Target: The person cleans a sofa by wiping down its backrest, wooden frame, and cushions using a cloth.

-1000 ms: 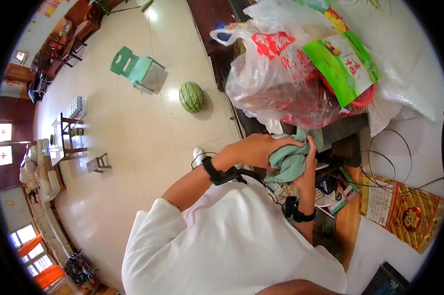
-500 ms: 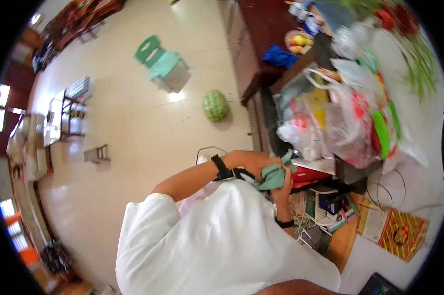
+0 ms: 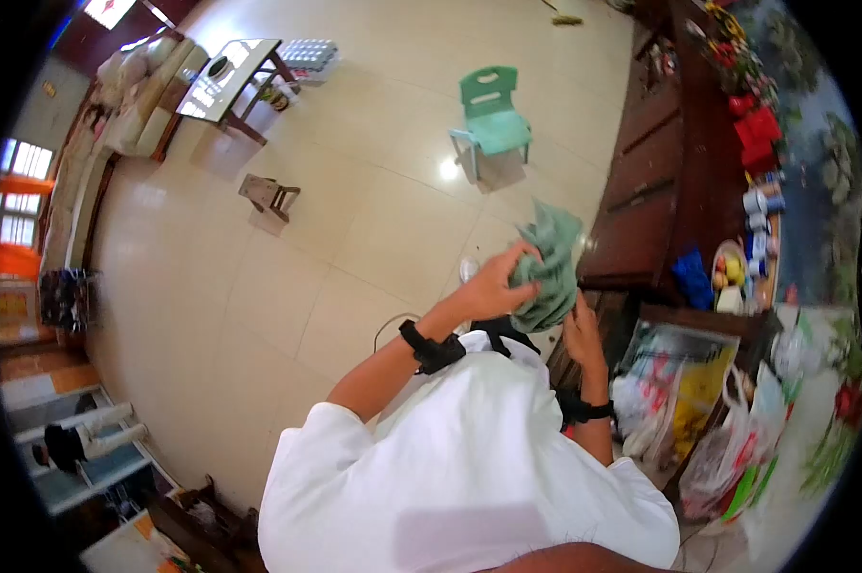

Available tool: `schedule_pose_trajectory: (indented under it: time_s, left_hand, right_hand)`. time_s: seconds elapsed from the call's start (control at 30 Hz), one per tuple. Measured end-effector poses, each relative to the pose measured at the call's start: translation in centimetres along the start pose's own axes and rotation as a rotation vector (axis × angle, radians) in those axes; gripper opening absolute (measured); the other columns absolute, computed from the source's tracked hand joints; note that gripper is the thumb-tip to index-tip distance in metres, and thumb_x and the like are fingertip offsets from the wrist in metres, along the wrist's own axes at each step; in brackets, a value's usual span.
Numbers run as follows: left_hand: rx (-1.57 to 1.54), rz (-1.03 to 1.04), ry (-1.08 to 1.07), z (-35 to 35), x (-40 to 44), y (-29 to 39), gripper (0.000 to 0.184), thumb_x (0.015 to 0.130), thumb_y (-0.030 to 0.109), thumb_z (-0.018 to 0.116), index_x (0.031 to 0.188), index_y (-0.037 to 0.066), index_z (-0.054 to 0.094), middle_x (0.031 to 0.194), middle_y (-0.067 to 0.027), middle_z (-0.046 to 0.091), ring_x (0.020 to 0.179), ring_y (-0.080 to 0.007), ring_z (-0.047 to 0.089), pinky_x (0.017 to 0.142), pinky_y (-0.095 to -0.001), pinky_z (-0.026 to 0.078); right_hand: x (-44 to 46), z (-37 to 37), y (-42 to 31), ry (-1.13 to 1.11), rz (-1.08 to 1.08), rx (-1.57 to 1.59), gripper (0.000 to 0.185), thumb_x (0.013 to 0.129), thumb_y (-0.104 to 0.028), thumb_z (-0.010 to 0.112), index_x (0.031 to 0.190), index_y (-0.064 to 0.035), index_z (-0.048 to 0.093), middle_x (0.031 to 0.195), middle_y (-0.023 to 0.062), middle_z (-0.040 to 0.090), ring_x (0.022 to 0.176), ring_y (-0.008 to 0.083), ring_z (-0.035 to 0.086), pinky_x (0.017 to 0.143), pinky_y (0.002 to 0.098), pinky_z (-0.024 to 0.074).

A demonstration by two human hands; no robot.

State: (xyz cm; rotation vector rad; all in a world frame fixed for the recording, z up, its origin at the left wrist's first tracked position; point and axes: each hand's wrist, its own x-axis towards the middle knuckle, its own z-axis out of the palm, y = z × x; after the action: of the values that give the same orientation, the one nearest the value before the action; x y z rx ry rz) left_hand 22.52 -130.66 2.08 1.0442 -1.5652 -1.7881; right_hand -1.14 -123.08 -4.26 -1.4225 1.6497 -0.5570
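Both hands hold a crumpled grey-green cloth in front of my body, above the floor. My left hand is closed on its left side, with fingers curled into the folds. At the lower right edge of the cloth, my right hand grips it; part of its fingers is hidden behind the fabric. A black band sits on each wrist. The upper end of the cloth hangs loose and is slightly blurred.
A green plastic chair stands ahead on the tiled floor. To its left are a small wooden stool and a glass-topped table. Along the right runs a dark wooden cabinet, with plastic bags nearby. Far left, a person is visible.
The cloth has gone from a small bunch near my body to a larger, more spread shape farther out. My view has turned, and the watermelon on the floor no longer shows.
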Motion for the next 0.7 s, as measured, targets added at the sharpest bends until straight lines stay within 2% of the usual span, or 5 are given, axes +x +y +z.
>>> schedule_pose_trajectory:
  time_s: [0.17,0.4,0.53,0.67,0.7]
  left_hand:
    - [0.144,0.276,-0.070,-5.6,3.9,1.2,0.040,0.074,-0.002,0.054,0.112,0.007,0.053,0.100,-0.0107,0.059,0.089,-0.0207,0.056,0.079,-0.0311,0.046]
    - [0.283,0.226,0.351,-16.8,9.3,2.9,0.041,0.074,-0.012,0.048,0.111,0.005,0.054,0.095,-0.0096,0.059,0.088,-0.0172,0.057,0.077,-0.0316,0.048]
    - [0.189,0.080,0.557,-21.1,10.5,1.8,0.040,0.079,-0.006,0.053,0.117,0.006,0.052,0.095,-0.0089,0.059,0.091,-0.0174,0.060,0.075,-0.0322,0.049]
    - [0.467,0.252,0.721,-23.2,11.5,-5.4,0.055,0.082,0.009,0.066,0.132,0.005,0.043,0.118,-0.0165,0.057,0.111,-0.0297,0.057,0.093,-0.0401,0.047]
    - [0.471,0.065,0.607,-24.4,11.5,-6.4,0.071,0.081,0.017,0.072,0.140,0.004,0.035,0.132,-0.0200,0.050,0.122,-0.0363,0.050,0.102,-0.0430,0.041]
  right_hand:
    - [11.2,2.3,-1.5,-0.016,-0.609,-0.047,0.036,0.090,-0.001,0.048,0.126,0.0010,0.051,0.112,0.0191,0.062,0.100,0.0308,0.060,0.086,0.0406,0.0466]
    - [32.0,4.3,-3.4,0.188,-0.037,0.674,0.029,0.096,-0.011,0.041,0.112,0.0043,0.059,0.095,0.0135,0.064,0.081,0.0196,0.058,0.075,0.0338,0.0466]
    - [37.9,3.5,-10.4,-0.180,-0.126,0.212,0.031,0.096,-0.022,0.049,0.087,0.0053,0.061,0.070,0.0119,0.060,0.067,0.0177,0.052,0.062,0.0373,0.0429]
    - [37.8,6.4,-19.4,-0.429,-0.438,-0.058,0.022,0.092,-0.023,0.059,0.091,-0.0013,0.063,0.065,0.0089,0.057,0.062,0.0219,0.052,0.061,0.0381,0.0444]
    - [37.9,8.5,-19.8,-0.242,-0.932,0.005,0.022,0.090,-0.018,0.060,0.105,-0.0019,0.062,0.085,0.0127,0.062,0.079,0.0241,0.058,0.070,0.0363,0.0483]
